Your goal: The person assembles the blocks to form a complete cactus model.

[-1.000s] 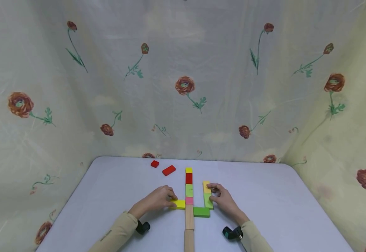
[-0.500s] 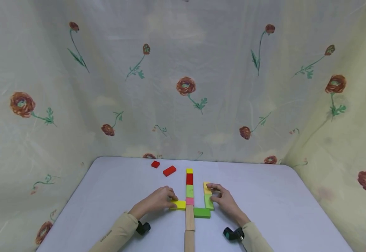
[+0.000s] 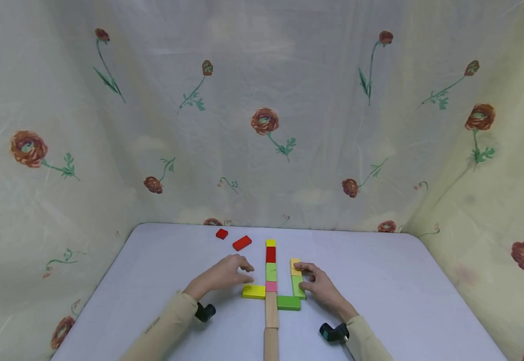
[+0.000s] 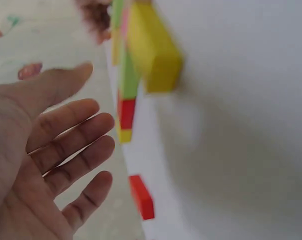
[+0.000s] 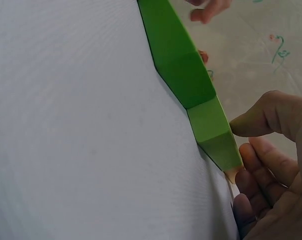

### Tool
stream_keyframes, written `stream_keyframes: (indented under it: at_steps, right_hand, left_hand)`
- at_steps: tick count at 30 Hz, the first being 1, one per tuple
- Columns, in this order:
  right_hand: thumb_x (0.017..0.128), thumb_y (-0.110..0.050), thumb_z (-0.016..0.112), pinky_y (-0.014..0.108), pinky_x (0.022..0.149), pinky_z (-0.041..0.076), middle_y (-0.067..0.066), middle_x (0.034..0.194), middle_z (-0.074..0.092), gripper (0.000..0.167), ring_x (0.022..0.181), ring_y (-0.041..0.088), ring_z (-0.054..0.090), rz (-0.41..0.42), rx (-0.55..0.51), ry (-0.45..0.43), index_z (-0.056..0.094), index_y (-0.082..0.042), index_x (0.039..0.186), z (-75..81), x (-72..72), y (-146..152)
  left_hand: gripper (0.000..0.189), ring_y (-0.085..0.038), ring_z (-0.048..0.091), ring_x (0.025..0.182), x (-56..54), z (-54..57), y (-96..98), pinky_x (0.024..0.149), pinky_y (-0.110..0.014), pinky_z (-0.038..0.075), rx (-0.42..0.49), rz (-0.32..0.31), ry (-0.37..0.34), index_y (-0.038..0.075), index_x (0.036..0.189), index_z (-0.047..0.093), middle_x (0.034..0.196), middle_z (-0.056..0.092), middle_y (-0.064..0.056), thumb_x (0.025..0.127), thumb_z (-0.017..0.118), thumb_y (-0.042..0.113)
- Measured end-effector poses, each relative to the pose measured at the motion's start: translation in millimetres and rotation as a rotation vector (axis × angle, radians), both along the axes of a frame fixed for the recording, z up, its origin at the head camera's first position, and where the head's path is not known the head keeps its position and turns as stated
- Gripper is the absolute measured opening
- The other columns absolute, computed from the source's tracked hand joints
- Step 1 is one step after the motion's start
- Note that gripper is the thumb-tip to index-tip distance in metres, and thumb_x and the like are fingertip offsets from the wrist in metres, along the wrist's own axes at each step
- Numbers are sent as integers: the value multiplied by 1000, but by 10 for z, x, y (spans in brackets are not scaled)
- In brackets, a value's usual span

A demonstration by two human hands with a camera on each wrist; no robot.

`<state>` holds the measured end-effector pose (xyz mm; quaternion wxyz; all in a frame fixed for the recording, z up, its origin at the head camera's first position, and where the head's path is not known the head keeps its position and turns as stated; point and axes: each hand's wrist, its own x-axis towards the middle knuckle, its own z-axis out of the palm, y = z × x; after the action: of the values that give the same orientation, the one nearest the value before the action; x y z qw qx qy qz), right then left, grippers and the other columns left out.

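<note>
A yellow block [image 3: 254, 292] lies left of a column of coloured blocks, its end against the column. Just above it is my left hand [image 3: 224, 273], fingers spread and holding nothing; the left wrist view shows its palm bare beside the yellow block [image 4: 156, 55]. Right of the column, a dark green block [image 3: 288, 303] extends sideways, and a light green block [image 3: 298, 287] runs away from its end. Beyond that lies a pale orange block [image 3: 295, 267]. My right hand [image 3: 322, 287] curls its fingers over the orange block, its thumb at the light green block's side [image 5: 211, 120].
The column holds a yellow block [image 3: 270, 242], a red block [image 3: 271, 254], a light green block [image 3: 271, 272], a pink block [image 3: 271, 286] and plain wooden blocks [image 3: 271, 311]. Two loose red blocks [image 3: 242, 243] lie toward the back edge. A flowered curtain [image 3: 316, 140] surrounds the table.
My left hand has let go of the yellow block and lifted up and away from it, leaving the block in place. The right hand stays where it was.
</note>
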<state>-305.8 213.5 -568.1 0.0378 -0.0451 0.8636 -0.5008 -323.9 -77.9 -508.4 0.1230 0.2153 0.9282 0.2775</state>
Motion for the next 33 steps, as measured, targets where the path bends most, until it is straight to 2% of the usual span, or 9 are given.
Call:
stream_keyframes:
  at_steps: [6, 10, 14, 17, 24, 28, 33]
  right_hand:
    - [80, -4, 68, 36, 93, 41, 2, 132, 56, 50, 113, 20, 48, -4, 19, -3, 60, -20, 126, 6, 4, 17]
    - [80, -4, 69, 36, 94, 41, 2, 131, 57, 49, 115, 20, 49, 8, 18, 4, 60, -19, 127, -25, 13, 19]
    - [80, -3, 68, 37, 95, 40, 2, 131, 57, 51, 115, 20, 49, 10, 17, 6, 60, -19, 127, -35, 16, 7]
    - [79, -2, 68, 39, 97, 40, 3, 130, 57, 51, 115, 21, 49, 10, 15, 11, 60, -19, 127, -36, 8, 2]
    - [79, -2, 68, 42, 100, 39, 4, 131, 56, 51, 116, 22, 48, 6, 2, 12, 60, -19, 127, -41, -11, 13]
    - [80, -3, 68, 44, 101, 39, 5, 133, 55, 51, 118, 23, 48, 11, -1, 3, 59, -19, 128, -41, -3, 20]
    - [81, -5, 68, 44, 101, 40, 3, 134, 55, 51, 119, 22, 48, 4, -1, -11, 58, -21, 129, -29, 1, 26]
  left_hand:
    - [35, -27, 57, 114, -348, 141, -69, 93, -39, 53, 24, 19, 81, 10, 123, 67, 121, 66, -6, 88, 70, 12]
    - [38, -28, 54, 119, -536, 125, -98, 95, -41, 52, 23, 24, 112, 10, 127, 64, 128, 62, -8, 89, 66, 3]
    - [47, -27, 49, 127, -671, 60, -103, 100, -42, 49, 7, 27, 106, 12, 133, 59, 136, 57, -7, 89, 63, -4]
    - [55, -26, 45, 132, -739, 24, -96, 101, -42, 48, -19, 23, 63, 15, 138, 54, 143, 51, -5, 88, 62, -5]
    - [63, -25, 38, 136, -832, 7, -80, 106, -44, 43, -131, -47, 9, 19, 148, 41, 152, 41, -2, 91, 63, 2]
    - [63, -24, 39, 133, -872, -10, -88, 108, -45, 41, -191, -43, -6, 20, 148, 40, 153, 40, -1, 92, 63, 4]
    - [61, -23, 43, 126, -918, -39, -103, 105, -44, 45, -217, -9, 9, 20, 143, 48, 148, 46, -2, 87, 67, 4]
